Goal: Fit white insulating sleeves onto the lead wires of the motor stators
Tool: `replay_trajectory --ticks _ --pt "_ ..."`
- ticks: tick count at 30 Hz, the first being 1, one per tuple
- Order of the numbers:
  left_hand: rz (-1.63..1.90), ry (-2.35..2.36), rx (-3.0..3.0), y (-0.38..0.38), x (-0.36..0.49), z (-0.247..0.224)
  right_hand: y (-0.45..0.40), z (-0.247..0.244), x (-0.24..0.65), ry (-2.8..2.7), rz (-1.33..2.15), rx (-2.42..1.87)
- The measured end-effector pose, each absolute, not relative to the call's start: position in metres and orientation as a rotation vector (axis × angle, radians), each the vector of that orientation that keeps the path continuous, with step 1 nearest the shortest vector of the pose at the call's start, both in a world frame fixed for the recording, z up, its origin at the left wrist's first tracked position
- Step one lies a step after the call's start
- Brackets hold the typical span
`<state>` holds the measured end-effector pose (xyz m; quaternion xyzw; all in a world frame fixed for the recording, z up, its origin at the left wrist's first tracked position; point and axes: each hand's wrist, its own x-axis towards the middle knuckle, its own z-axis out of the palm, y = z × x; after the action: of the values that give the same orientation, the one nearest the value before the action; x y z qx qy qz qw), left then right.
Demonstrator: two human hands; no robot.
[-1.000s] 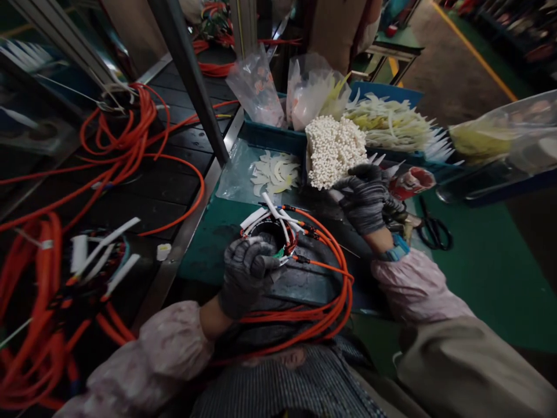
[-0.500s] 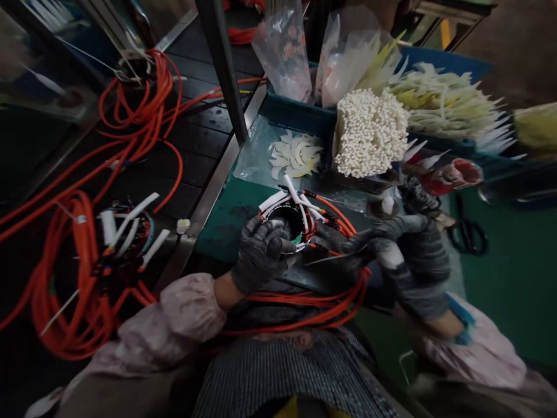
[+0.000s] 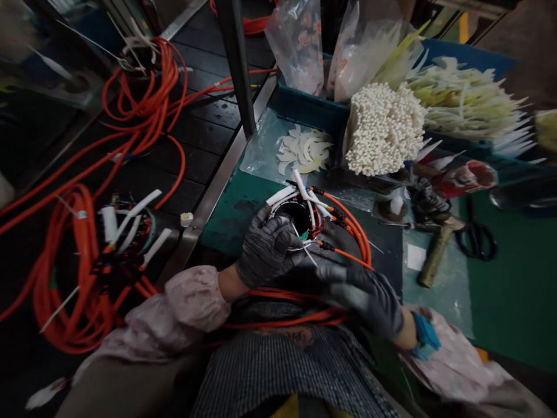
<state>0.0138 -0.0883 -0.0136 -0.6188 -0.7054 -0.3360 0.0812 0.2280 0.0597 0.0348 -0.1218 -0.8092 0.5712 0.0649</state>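
Note:
A ring-shaped wound part (image 3: 319, 223) with white sleeves and orange cables sits on the dark mat before me. My left hand (image 3: 266, 249), in a dark grey glove, is closed around its left edge. To the right, my gloved right hand (image 3: 363, 296) is smeared by motion over the orange cables, its fingers towards the ring. A thin white strand (image 3: 310, 254) runs from the ring towards the fingertips of that hand; whether they hold it is blurred. Orange cables (image 3: 359, 235) curve from the ring's right side.
White leaf-shaped pieces (image 3: 304, 150) lie on plastic behind the ring. A bundle of white cords (image 3: 383, 130) stands at the back. Right are a hammer (image 3: 436, 255) and black scissors (image 3: 476, 235). Another wound part (image 3: 130, 232) with coiled cables (image 3: 69, 278) is at left.
My right hand has moved left and down, closer to the ring, uncovering the hammer handle. The view has shifted slightly, while my left hand stays on the ring.

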Motion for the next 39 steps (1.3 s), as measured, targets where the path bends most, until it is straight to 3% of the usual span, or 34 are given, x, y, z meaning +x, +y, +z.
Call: replay_trajectory --ticks 4,9,12,17,19,26,35,39 --pt "-1.077 -2.055 -1.874 -0.087 0.012 -0.009 0.08 0.031 0.177 -2.49 1.251 -0.516" --pt "-1.198 -2.061 -1.841 -0.084 0.013 -0.002 0.099 0.043 0.135 -2.771 0.941 -0.301" --pt "-1.212 -2.061 -1.829 -0.084 0.015 -0.001 0.098 0.045 0.125 -2.797 1.092 -0.251" --pt "-1.152 -2.131 -1.829 -0.084 0.016 0.0 0.102 0.047 0.125 -2.381 1.802 -0.267" --pt "-1.138 -2.117 -1.854 -0.085 0.015 0.0 0.106 0.049 0.129 -2.359 1.932 -0.21" --pt "-1.138 -2.18 -1.885 -0.086 0.011 -0.006 0.113 0.043 0.133 -2.361 1.725 -0.197" --pt "-1.244 -2.023 -1.859 -0.083 0.009 -0.001 0.114 0.041 0.137 -2.385 1.699 -0.16" --pt "-1.247 -2.017 -1.871 -0.083 0.01 -0.001 0.118 0.034 0.142 -2.524 1.492 0.306"
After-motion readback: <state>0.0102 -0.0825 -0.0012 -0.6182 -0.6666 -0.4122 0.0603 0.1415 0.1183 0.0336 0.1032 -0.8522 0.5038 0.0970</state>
